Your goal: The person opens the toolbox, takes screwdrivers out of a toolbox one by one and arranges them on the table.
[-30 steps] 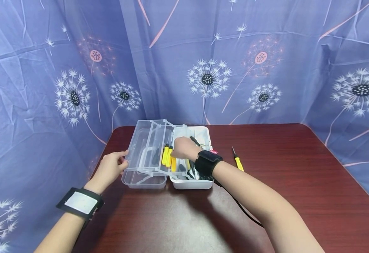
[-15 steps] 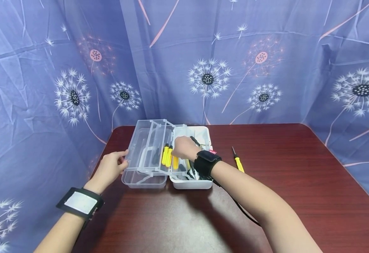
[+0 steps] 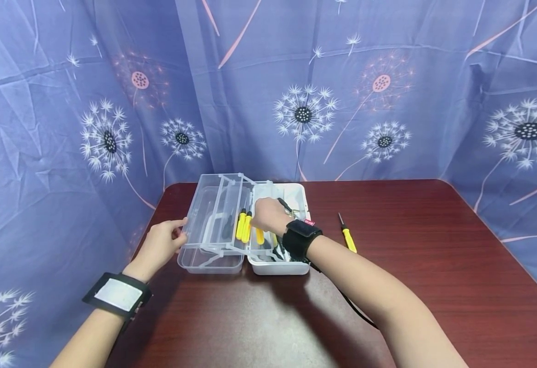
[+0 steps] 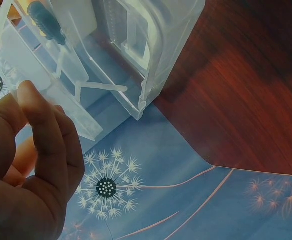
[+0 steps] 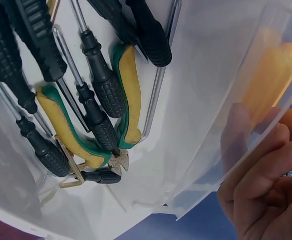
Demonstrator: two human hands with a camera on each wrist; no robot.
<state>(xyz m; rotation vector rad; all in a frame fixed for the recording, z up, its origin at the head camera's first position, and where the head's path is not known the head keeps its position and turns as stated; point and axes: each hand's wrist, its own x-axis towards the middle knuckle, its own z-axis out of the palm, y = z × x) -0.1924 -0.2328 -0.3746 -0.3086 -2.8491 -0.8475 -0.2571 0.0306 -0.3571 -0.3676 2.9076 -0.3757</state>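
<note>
A white toolbox (image 3: 279,268) stands open at the table's back, its clear lid and tray (image 3: 206,214) folded out to the left. My left hand (image 3: 160,245) pinches the left edge of this clear part between thumb and finger. Above the tray's right side, my right hand (image 3: 267,214) holds a yellow-handled screwdriver (image 3: 260,235); its shaft is hidden. In the right wrist view its handle (image 5: 275,75) shows through the clear wall, by the curled fingers. Two more yellow-handled screwdrivers (image 3: 243,228) lie together in the tray.
Another yellow-handled screwdriver (image 3: 348,235) lies on the table right of the box. Inside the white box are several black-handled screwdrivers (image 5: 103,77) and pliers with yellow-green grips (image 5: 131,95). A patterned curtain (image 3: 342,102) hangs behind the table (image 3: 388,214).
The screwdriver handle under my right hand has shifted a little to the right, away from the two beside it. Both hands have stayed almost in place.
</note>
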